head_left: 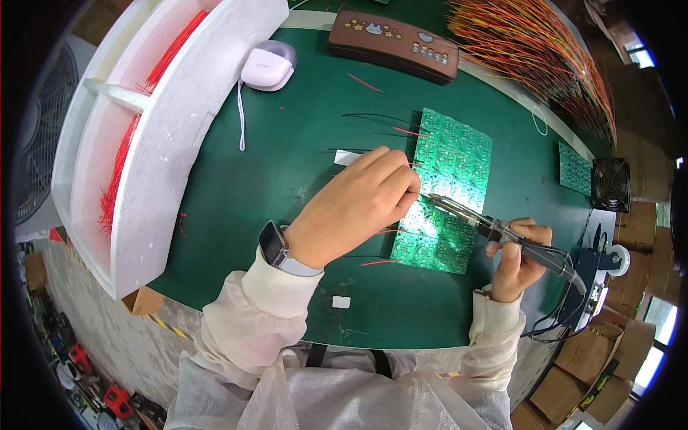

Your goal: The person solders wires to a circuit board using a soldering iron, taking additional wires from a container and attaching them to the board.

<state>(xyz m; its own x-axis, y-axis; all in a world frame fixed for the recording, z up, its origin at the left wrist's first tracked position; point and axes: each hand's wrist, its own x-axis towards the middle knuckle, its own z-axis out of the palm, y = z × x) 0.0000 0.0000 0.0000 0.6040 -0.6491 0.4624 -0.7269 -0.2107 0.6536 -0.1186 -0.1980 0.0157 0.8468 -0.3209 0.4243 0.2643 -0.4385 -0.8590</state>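
Observation:
A panel of green circuit boards (pixel 455 161) lies on the green mat, with red and black wires (pixel 383 263) sticking out from its left edge. At that edge my left hand (pixel 365 204) is closed in a pinch, and its fingers hide whatever is between them. My right hand (pixel 519 261) grips a soldering iron (pixel 494 231) with a metal guide and black cables. The iron slants leftward over the panel, its tip close beside my left fingertips. A white paper piece (pixel 347 157) shows partly behind my left hand.
A white foam tray (pixel 161 143) with bundles of red wires stands at left. Behind lie a white-lilac case (pixel 269 68) with a strap, a brown pencil case (pixel 393 46) and a large heap of coloured wires (pixel 530 57). A small fan (pixel 610 185) and another green board (pixel 574 169) are at right.

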